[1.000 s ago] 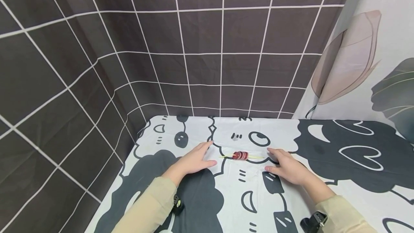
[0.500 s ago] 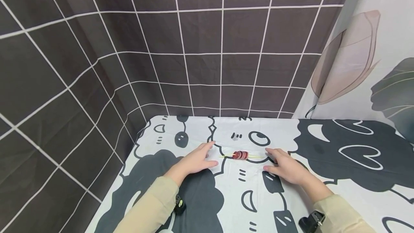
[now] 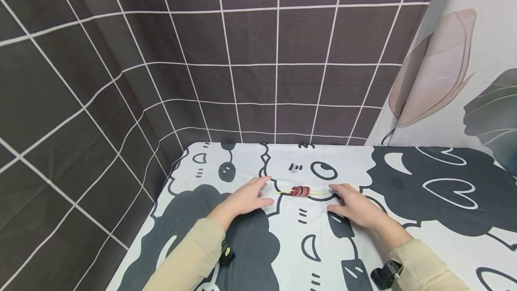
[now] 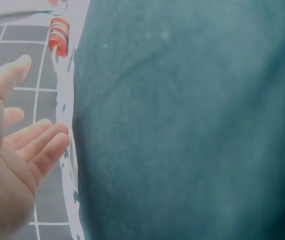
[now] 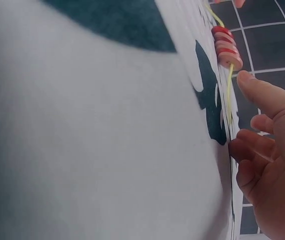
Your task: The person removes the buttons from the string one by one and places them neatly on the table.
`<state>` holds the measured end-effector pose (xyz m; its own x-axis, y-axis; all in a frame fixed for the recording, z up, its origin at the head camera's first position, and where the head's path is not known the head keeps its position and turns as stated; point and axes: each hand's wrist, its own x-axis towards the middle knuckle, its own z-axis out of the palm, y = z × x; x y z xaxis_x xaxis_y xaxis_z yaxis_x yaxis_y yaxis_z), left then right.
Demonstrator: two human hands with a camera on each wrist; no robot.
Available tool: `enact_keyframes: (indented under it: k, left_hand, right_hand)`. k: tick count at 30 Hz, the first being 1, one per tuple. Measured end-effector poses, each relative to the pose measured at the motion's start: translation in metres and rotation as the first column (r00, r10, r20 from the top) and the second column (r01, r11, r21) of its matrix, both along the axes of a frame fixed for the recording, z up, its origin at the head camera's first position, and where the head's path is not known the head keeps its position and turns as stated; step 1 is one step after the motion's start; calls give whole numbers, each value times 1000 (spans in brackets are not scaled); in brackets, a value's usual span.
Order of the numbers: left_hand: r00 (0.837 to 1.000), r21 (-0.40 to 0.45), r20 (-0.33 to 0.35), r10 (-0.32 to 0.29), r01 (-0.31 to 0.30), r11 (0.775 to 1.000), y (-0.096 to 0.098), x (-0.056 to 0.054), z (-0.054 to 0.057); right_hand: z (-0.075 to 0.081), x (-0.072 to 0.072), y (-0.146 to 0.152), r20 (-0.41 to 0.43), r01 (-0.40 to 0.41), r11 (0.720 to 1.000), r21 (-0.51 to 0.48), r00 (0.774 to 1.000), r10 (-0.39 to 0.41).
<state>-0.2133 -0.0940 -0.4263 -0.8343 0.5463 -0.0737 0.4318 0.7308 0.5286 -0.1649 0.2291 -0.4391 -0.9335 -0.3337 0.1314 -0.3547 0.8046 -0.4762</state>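
Both left hand and right hand, fingers parted, flank beads (palms: wrist views only).

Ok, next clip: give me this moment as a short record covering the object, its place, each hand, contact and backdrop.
Object: red-and-white bead stack on a yellow cord
Place: lying on the printed cloth, between the hands
Left hand: left of the stack, fingers relaxed, holding nothing
Right hand: right of the stack, near one cord end, fingers relaxed
Contact: neither hand touches the beads; right hand against cord, cannot tell
Backdrop: dark grid-patterned fabric
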Motion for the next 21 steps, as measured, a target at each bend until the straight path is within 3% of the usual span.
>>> enact_keyframes:
  k: [9, 21]
  left_hand:
    - [999, -3, -28, -26, 26, 1000, 10, 1, 3]
    - [1000, 4, 6, -5, 5, 1000, 14, 0, 2]
  right_hand:
    - [0, -1, -5, 14, -16, 1000, 11, 1000, 16]
    - [1, -4, -14, 17, -38, 999, 34, 999, 37]
